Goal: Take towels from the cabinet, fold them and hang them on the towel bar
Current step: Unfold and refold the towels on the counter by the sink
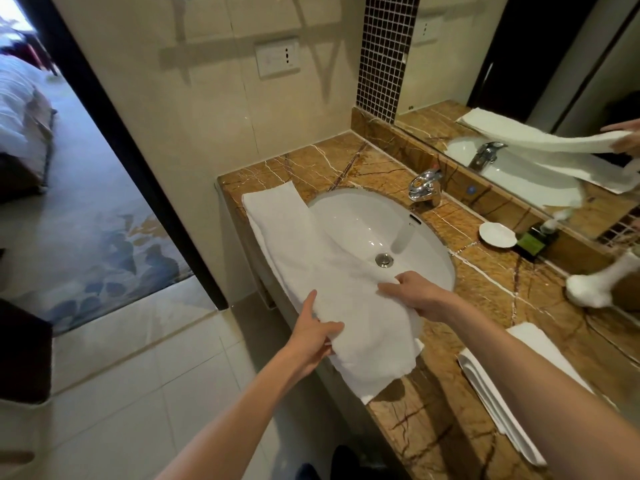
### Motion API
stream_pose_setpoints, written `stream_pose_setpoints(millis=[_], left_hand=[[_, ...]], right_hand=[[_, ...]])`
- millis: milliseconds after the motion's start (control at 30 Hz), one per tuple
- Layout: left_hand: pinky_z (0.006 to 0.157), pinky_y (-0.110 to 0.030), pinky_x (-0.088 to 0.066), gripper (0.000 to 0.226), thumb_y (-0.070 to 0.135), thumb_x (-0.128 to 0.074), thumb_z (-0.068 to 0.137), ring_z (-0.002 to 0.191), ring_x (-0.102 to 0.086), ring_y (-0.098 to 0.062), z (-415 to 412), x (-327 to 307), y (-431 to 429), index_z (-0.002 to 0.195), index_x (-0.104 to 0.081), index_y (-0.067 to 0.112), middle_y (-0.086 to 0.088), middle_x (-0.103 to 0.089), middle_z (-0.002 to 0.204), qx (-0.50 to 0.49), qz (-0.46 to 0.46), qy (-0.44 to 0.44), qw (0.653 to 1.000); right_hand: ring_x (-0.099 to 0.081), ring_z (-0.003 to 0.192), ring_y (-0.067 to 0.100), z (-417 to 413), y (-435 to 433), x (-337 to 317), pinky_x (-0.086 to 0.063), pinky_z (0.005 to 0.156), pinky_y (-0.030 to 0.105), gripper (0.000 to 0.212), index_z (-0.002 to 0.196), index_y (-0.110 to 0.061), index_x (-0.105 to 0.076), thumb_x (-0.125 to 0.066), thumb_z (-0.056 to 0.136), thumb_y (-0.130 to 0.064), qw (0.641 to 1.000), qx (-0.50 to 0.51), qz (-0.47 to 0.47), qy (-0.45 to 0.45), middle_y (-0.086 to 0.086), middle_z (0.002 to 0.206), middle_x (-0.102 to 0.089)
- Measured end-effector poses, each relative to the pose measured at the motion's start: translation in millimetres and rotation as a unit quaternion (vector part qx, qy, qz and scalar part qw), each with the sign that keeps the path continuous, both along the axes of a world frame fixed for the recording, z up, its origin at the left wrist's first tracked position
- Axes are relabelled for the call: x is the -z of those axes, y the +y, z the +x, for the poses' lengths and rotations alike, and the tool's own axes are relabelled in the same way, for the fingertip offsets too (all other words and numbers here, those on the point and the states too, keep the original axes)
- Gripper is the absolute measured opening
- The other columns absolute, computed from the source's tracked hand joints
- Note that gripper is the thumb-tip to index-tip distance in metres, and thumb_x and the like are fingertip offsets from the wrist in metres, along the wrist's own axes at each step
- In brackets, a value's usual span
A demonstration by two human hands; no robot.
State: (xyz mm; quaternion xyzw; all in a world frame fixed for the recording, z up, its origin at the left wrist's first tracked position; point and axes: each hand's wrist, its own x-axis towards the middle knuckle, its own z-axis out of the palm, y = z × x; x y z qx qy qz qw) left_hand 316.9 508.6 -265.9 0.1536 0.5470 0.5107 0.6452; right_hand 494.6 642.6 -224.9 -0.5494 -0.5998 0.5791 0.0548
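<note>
A long white towel [304, 251] lies folded lengthwise along the front edge of the brown marble counter [502, 292], partly over the white sink [374, 223]. My left hand [313, 337] grips the towel's near edge, thumb on top. My right hand [415, 292] pinches a fold of the same towel near the sink's front rim. The towel's near end hangs loose over the counter edge. A second folded white towel [509, 386] lies on the counter to the right. No towel bar or cabinet is in view.
A chrome faucet [424, 185] stands behind the sink. A small white dish [497, 234], a dark green bottle [533, 242] and a rolled white cloth [595, 289] sit by the mirror [519, 64]. An open doorway lies left, tiled floor below.
</note>
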Motion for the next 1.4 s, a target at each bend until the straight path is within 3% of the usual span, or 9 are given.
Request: stream_pose_setpoints(millis=[133,200,267,500,600,700,933,1100,1400], left_hand=[[0.084,-0.045,-0.057,0.065,-0.007,-0.060,0.086,0.115,-0.057,-0.030,4,4,-9,0.140,-0.040,0.022,-0.009,-0.051,0.133,-0.032,0.001,-0.020,0.999],[0.080,-0.039,-0.059,0.048,-0.007,-0.057,0.088,0.113,-0.058,-0.029,8,5,-13,0.130,-0.051,0.017,-0.011,-0.054,0.130,-0.044,-0.004,-0.031,0.999],[0.076,-0.035,-0.059,0.041,-0.007,-0.054,0.090,0.111,-0.058,-0.028,11,6,-14,0.125,-0.054,0.014,-0.011,-0.055,0.128,-0.062,-0.009,-0.044,0.997],[0.072,-0.033,-0.059,0.053,-0.009,-0.060,0.085,0.110,-0.060,-0.029,20,15,-18,0.132,-0.049,0.013,-0.010,-0.058,0.124,-0.059,-0.012,-0.056,0.997],[0.083,-0.044,-0.058,0.057,-0.010,-0.061,0.083,0.113,-0.058,-0.030,22,20,-19,0.131,-0.048,0.017,-0.010,-0.056,0.126,-0.042,-0.012,-0.048,0.998],[0.088,-0.051,-0.054,0.056,-0.008,-0.063,0.082,0.116,-0.055,-0.029,24,23,-20,0.126,-0.050,0.023,-0.006,-0.053,0.129,-0.028,-0.018,-0.041,0.999],[0.076,-0.036,-0.058,0.059,-0.010,-0.064,0.081,0.115,-0.056,-0.028,34,28,-28,0.126,-0.051,0.026,-0.006,-0.052,0.130,-0.006,-0.027,-0.022,0.999],[0.071,-0.041,-0.059,0.055,-0.011,-0.062,0.082,0.111,-0.057,-0.030,47,30,-38,0.125,-0.050,0.021,-0.007,-0.051,0.126,0.013,-0.040,-0.037,0.998],[0.071,-0.040,-0.060,0.042,-0.003,-0.064,0.083,0.098,-0.067,-0.028,63,49,-58,0.117,-0.054,0.020,-0.011,-0.052,0.124,0.088,-0.066,0.069,0.992]], right_hand=[[-0.055,0.051,0.009,6,-1,-1,-0.041,0.043,0.016,0.039,0.073,-0.010,-0.054,-0.065,0.088,-0.045,0.998,-0.022,0.047,-0.044,0.001,0.067,-0.059],[-0.071,0.073,0.018,12,1,-1,-0.057,0.066,0.023,0.044,0.091,-0.003,-0.068,-0.065,0.086,-0.047,0.999,-0.020,-0.032,-0.015,0.005,0.085,-0.073],[-0.071,0.095,0.026,20,0,-1,-0.056,0.089,0.039,0.044,0.111,-0.006,-0.069,-0.067,0.086,-0.042,0.993,-0.022,-0.111,0.023,0.008,0.104,-0.074],[-0.067,0.107,0.026,37,-2,15,-0.051,0.096,0.042,0.041,0.120,-0.009,-0.063,-0.067,0.087,-0.034,0.979,-0.003,-0.178,0.102,0.008,0.115,-0.071],[-0.066,0.108,0.028,42,-1,25,-0.047,0.102,0.048,0.046,0.120,-0.009,-0.065,-0.069,0.086,-0.040,0.982,0.001,-0.163,0.093,0.009,0.115,-0.070],[-0.067,0.107,0.028,48,-2,30,-0.048,0.101,0.047,0.051,0.121,-0.007,-0.063,-0.072,0.082,-0.038,0.984,-0.012,-0.158,0.079,0.009,0.115,-0.070],[-0.068,0.101,0.029,61,-7,33,-0.055,0.092,0.045,0.043,0.115,-0.006,-0.060,-0.077,0.080,-0.023,0.992,-0.035,-0.122,-0.003,0.013,0.113,-0.068],[-0.067,0.094,0.023,68,-13,42,-0.054,0.088,0.044,0.047,0.097,-0.013,-0.065,-0.072,0.068,-0.050,0.987,-0.088,0.023,-0.130,0.005,0.098,-0.071],[-0.051,0.074,0.010,73,-24,65,-0.037,0.061,0.026,0.023,0.087,-0.018,-0.049,-0.063,0.087,-0.036,0.968,-0.132,0.105,-0.189,-0.001,0.088,-0.056]])
